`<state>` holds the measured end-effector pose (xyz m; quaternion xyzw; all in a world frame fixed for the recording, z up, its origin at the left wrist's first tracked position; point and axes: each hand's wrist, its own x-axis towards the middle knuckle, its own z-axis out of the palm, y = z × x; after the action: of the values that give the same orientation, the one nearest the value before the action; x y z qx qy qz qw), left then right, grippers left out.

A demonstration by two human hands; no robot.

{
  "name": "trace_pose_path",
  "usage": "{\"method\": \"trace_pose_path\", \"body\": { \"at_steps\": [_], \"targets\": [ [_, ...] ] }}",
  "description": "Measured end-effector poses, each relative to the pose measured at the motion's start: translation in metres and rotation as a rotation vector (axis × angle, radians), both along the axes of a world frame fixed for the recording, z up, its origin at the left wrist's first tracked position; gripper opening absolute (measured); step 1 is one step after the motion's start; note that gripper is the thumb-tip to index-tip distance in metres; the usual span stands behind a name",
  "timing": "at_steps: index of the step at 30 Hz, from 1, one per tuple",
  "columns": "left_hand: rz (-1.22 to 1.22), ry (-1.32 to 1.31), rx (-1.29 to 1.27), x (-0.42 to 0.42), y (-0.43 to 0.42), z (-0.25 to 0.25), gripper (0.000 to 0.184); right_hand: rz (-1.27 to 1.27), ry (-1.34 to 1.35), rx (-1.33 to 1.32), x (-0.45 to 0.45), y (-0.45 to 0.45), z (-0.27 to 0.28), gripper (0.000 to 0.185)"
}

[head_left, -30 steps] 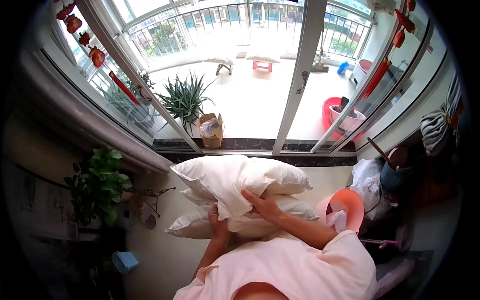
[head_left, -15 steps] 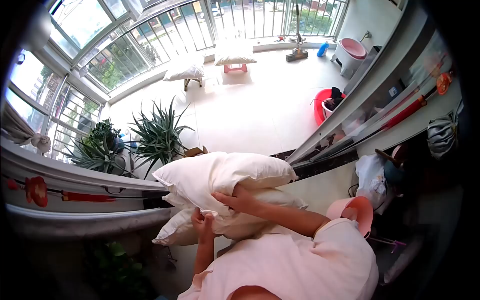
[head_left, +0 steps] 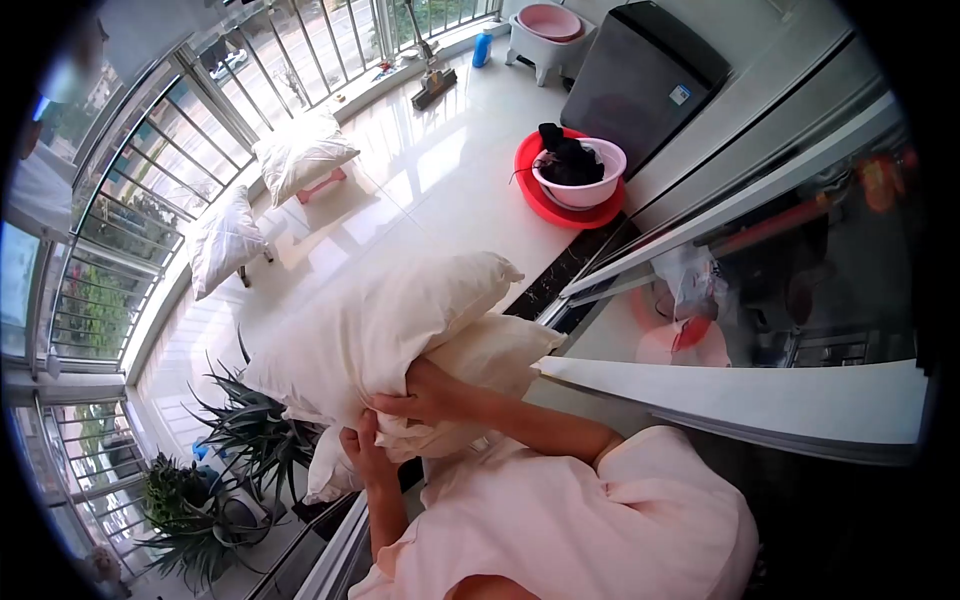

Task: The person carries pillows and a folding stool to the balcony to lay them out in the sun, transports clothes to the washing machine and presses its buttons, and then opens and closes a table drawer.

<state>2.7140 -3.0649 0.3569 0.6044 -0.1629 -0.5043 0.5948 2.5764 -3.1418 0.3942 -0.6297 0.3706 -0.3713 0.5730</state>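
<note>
A stack of cream pillows is held in front of my body. The upper pillow (head_left: 350, 325) lies tilted over a lower pillow (head_left: 490, 360), and a pillow corner sticks out below at the left. My right hand (head_left: 425, 395) grips the near edge of the upper pillow, part of its fingers sunk in the fabric folds. Close beside it, my left hand (head_left: 368, 448) is closed on the pillow edge from below. Some fingertips of both hands are hidden by the cloth.
Two more pillows rest on low stools by the railing, one pillow (head_left: 300, 160) on a pink stool. Spiky potted plants (head_left: 255, 425) stand at left. A red basin (head_left: 525, 175) sits beside a grey washing machine (head_left: 645, 85). A sliding door frame (head_left: 740, 395) is at right.
My view has turned to the right, and I am nearer the balcony doorway. The pillow stack has come along, still in both hands; the washing machine now shows.
</note>
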Motion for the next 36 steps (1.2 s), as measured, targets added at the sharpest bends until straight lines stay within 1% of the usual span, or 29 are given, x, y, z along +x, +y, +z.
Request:
{"method": "trace_pose_path", "body": {
  "at_steps": [3,6,7,10,12,14,15,17,18,19,20,22,23,24,26,28,29,30,32,33,35,36],
  "targets": [
    [-0.107,0.044,0.033,0.008,-0.084,-0.002,0.023,-0.024,0.023,0.149,-0.002,-0.064,-0.013,0.044],
    [-0.218,0.107,0.038,0.011,-0.149,-0.012,0.018,-0.201,0.077,-0.048,-0.004,-0.112,-0.015,0.045],
    [-0.268,0.118,0.046,0.014,-0.167,-0.016,0.016,-0.163,0.079,0.113,-0.012,-0.124,-0.008,0.039],
    [-0.359,0.139,0.078,0.003,-0.226,-0.007,0.016,0.065,-0.005,0.395,-0.046,-0.164,-0.017,0.027],
    [-0.396,0.142,0.089,-0.015,-0.263,-0.009,0.018,-0.039,-0.029,0.356,-0.088,-0.182,-0.02,0.02],
    [-0.422,0.12,0.108,-0.017,-0.297,-0.03,0.02,-0.164,-0.072,0.354,-0.134,-0.201,-0.039,0.017],
    [-0.439,0.118,0.092,-0.023,-0.314,-0.037,0.019,-0.242,-0.106,0.369,-0.161,-0.213,-0.059,0.017],
    [-0.472,0.096,0.106,-0.042,-0.347,-0.045,0.019,-0.481,-0.124,0.515,-0.215,-0.237,-0.096,0.019],
    [-0.484,0.086,0.115,-0.056,-0.364,-0.049,0.019,-0.553,-0.131,0.457,-0.247,-0.248,-0.13,0.019],
    [-0.497,0.095,0.122,-0.074,-0.381,-0.043,0.018,-0.619,-0.131,0.49,-0.277,-0.257,-0.158,0.019],
    [-0.478,0.074,0.139,-0.087,-0.399,-0.053,0.019,-0.685,-0.054,0.521,-0.308,-0.27,-0.187,0.019],
    [-0.435,0.02,0.172,-0.11,-0.435,-0.08,0.02,-0.768,0.136,0.458,-0.379,-0.296,-0.254,0.02],
    [-0.443,-0.023,0.206,-0.128,-0.455,-0.085,0.021,-0.832,0.341,0.474,-0.415,-0.309,-0.284,0.02],
    [-0.489,-0.057,0.203,-0.136,-0.472,-0.101,0.022,-0.851,0.748,0.285,-0.451,-0.321,-0.313,0.018],
    [-0.483,-0.133,0.254,-0.165,-0.504,-0.124,0.023,-0.8,0.969,0.369,-0.523,-0.344,-0.374,0.017],
    [-0.49,-0.168,0.289,-0.179,-0.528,-0.156,0.025,-0.729,1.205,0.326,-0.578,-0.371,-0.411,0.02],
    [-0.403,-0.171,0.337,-0.201,-0.542,-0.162,0.026,-0.689,1.323,0.293,-0.603,-0.385,-0.428,0.022],
    [-0.439,-0.179,0.388,-0.207,-0.551,-0.169,0.027,-0.599,1.401,0.419,-0.626,-0.401,-0.446,0.031],
    [-0.224,-0.056,0.462,-0.228,-0.565,-0.19,0.024,-0.504,1.504,0.419,-0.662,-0.421,-0.478,0.036],
    [-0.255,-0.114,0.564,-0.233,-0.571,-0.193,0.031,-0.467,1.546,0.414,-0.676,-0.429,-0.497,0.045],
    [-0.323,-0.228,0.763,-0.24,-0.586,-0.2,0.045,-0.399,1.636,0.378,-0.698,-0.442,-0.529,0.049],
    [-0.34,-0.27,0.817,-0.246,-0.595,-0.204,0.045,-0.366,1.679,0.356,-0.707,-0.449,-0.542,0.05]
  ]
}}
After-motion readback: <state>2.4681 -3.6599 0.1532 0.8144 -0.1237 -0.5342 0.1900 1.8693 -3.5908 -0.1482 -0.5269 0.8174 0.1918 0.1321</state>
